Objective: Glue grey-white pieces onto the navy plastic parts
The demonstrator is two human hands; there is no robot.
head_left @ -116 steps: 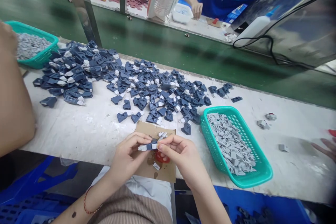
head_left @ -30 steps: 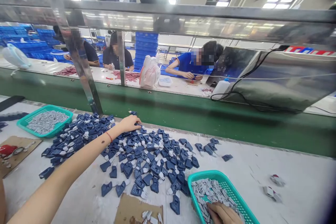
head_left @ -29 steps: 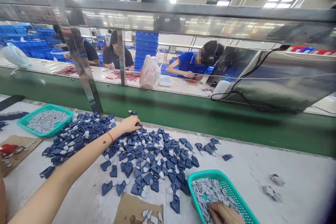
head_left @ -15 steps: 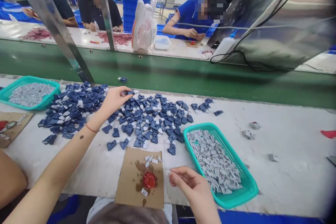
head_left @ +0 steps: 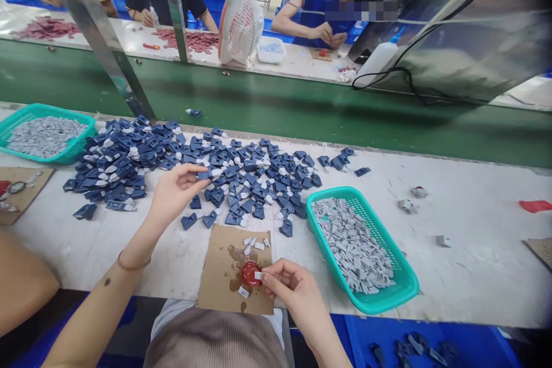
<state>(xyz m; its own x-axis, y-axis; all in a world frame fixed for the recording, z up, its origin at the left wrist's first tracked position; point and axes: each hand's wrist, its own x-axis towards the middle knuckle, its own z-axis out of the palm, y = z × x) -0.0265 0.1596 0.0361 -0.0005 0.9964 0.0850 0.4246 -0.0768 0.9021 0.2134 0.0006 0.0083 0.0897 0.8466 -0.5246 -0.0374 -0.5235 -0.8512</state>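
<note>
Between thumb and fingers, my left hand (head_left: 176, 190) pinches a dark blue plastic part (head_left: 204, 173) with a white tip, held over the front of a spread pile of like blue parts (head_left: 245, 178). My right hand (head_left: 293, 290) is closed on a small light grey plastic piece (head_left: 259, 275), which is over the edge of a round red dish (head_left: 249, 274). I cannot tell whether the piece touches the dish. Under the dish lies a wet-stained cardboard sheet (head_left: 211, 276), with several small grey pieces (head_left: 259, 245) on it.
To the right stands a teal basket (head_left: 317, 236) of grey pieces; another teal basket (head_left: 88, 126) is at the far left. A blue bin (head_left: 362, 328) sits below the table edge. Beyond the green belt (head_left: 259, 98), co-workers sit at another bench. A person's arm (head_left: 26, 282) is at left.
My left hand has drawn back toward me from the pile with the blue part. My right hand has moved left, bringing the grey piece to the red dish. The view has tilted down.
</note>
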